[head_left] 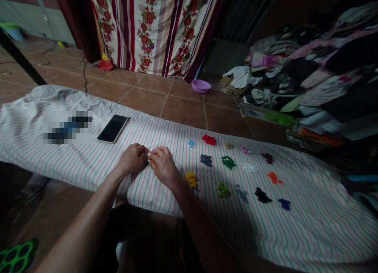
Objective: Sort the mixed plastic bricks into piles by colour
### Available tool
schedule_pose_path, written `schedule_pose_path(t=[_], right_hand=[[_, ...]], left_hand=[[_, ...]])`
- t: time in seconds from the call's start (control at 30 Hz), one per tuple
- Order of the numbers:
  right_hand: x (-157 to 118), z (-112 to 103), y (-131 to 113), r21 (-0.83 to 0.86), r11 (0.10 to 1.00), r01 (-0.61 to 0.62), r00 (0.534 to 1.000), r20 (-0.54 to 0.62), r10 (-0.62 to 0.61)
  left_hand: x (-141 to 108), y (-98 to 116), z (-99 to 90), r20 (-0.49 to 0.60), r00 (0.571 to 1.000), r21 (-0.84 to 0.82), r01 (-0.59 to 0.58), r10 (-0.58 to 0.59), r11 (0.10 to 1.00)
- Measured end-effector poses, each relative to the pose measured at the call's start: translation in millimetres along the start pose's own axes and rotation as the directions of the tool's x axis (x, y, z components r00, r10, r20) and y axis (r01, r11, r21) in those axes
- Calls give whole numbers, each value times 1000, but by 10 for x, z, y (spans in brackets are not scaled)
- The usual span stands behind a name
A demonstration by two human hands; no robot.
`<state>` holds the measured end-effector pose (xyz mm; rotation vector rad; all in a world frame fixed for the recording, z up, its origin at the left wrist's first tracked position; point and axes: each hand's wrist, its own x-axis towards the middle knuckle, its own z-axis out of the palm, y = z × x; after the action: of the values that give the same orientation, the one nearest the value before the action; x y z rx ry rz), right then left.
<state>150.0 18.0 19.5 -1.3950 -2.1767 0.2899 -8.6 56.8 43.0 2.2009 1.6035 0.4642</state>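
Note:
My left hand (132,158) and my right hand (164,166) meet over the striped cloth, fingertips almost touching. Both are closed, with thumbs and fingers pinched. Small orange and white pieces (151,156) show at the right fingertips; their kind is too small to tell. What the left fingers hold is hidden. To the right lie little heaps sorted by colour: a yellow heap (191,179) beside my right forearm, a dark grey heap (206,160), a light blue heap (191,143), a red heap (209,139), a green heap (228,162) and several others.
A phone (113,129) lies on the cloth (147,123), left of my hands. Further left is a blurred-out patch (67,127). Beyond the cloth's far edge, a purple basin (201,86) stands on the tiled floor. Clothes (313,68) are piled at the right.

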Motion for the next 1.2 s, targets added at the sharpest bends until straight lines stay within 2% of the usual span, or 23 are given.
schedule_pose_path(t=[0.43, 0.67, 0.97, 1.2], right_hand=[[58, 14, -52, 15, 998, -55, 998, -9, 55], [58, -29, -32, 92, 996, 11, 998, -57, -6], [57, -62, -10, 98, 994, 47, 998, -35, -44], [29, -197, 6, 172, 985, -34, 994, -94, 51]], left_hand=[[-5, -2, 14, -6, 1000, -7, -3, 3, 1000], [-6, 0, 10, -22, 1000, 13, -18, 18, 1000], [3, 1, -7, -4, 1000, 5, -20, 20, 1000], [-4, -18, 15, -9, 1000, 0, -19, 19, 1000]])
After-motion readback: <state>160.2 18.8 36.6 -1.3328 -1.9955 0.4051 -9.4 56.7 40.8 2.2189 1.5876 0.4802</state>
